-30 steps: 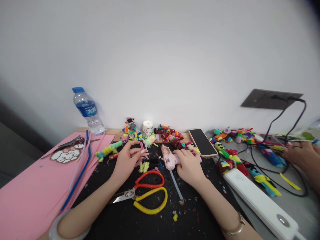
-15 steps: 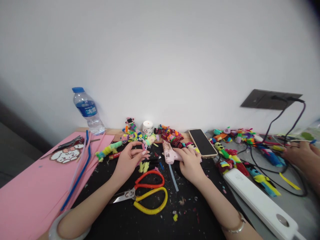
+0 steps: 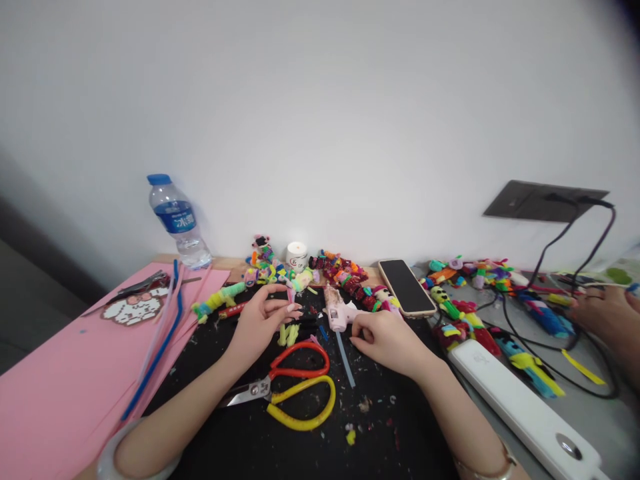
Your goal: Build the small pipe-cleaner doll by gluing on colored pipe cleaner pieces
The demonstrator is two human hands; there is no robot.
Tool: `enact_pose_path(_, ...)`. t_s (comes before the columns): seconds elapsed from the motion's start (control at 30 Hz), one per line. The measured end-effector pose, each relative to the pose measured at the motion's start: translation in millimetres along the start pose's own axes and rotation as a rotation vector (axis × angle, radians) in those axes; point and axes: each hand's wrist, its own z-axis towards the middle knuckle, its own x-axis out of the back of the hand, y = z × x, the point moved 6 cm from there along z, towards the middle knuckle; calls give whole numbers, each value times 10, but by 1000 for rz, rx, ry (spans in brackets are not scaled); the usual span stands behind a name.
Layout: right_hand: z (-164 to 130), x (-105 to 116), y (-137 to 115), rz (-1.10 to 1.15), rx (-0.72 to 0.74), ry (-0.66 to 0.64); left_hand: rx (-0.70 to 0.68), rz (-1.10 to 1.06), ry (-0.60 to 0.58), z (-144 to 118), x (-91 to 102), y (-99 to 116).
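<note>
Landmark: scissors (image 3: 290,387), red and yellow loop handles, steel blades, flat on the black mat (image 3: 300,447). Left hand (image 3: 257,323) just above the handles, fingers loosely curled, pinching a small fuzzy pink piece (image 3: 290,295) between thumb and forefinger. Right hand (image 3: 385,340) right of the scissors, fingers half-curled, holding nothing, beside the glue gun (image 3: 339,312): pink plastic, lying above the handles, clear stick trailing toward them.

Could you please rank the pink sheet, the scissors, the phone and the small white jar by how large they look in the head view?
1. pink sheet
2. scissors
3. phone, which lies farther from the camera, so its margin behind the scissors is unsure
4. small white jar
</note>
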Motion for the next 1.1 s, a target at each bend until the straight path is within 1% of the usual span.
enact_pose_path(0.17, -5, -93, 65, -40, -43, -39, 3, -16, -32, -20, -41, 32)
enact_pose_path(0.3, 4, -131, 104, 46, -10, -44, 10, -34, -66, -27, -64, 25)
enact_pose_path(0.4, 24, -112, 121, 217, -2, -21, 27, -51, -120, -34, -95, -7)
enact_pose_path(0.5, 50, -59, 125, 456, -6, 62, 60, -60, -185, -62, -139, -39)
enact_pose_path(0.57, 68, -63, 115, 651, -12, 111, 81, -67, -233, -94, -178, -52)
enact_pose_path(0.6, 78, -91, 105, 756, -19, 117, 90, -75, -258, -111, -199, -56)
enact_pose_path(0.7, 113, -266, 56, 1074, -73, 80, 113, -106, -321, -152, -259, -66)
enact_pose_path(0.77, 133, -358, 14, 1236, -71, 103, 141, -111, -337, -165, -286, -82)
enact_pose_path(0.9, 156, -480, -47, 1390, -74, 84, 186, -93, -322, -158, -306, -111)
enact_pose_path(1.0, 158, -471, -43, 1436, -69, 112, 191, -90, -308, -143, -307, -126)
enact_pose_path(1.1, 162, -448, -42, 1423, -60, 140, 187, -80, -305, -129, -299, -154)
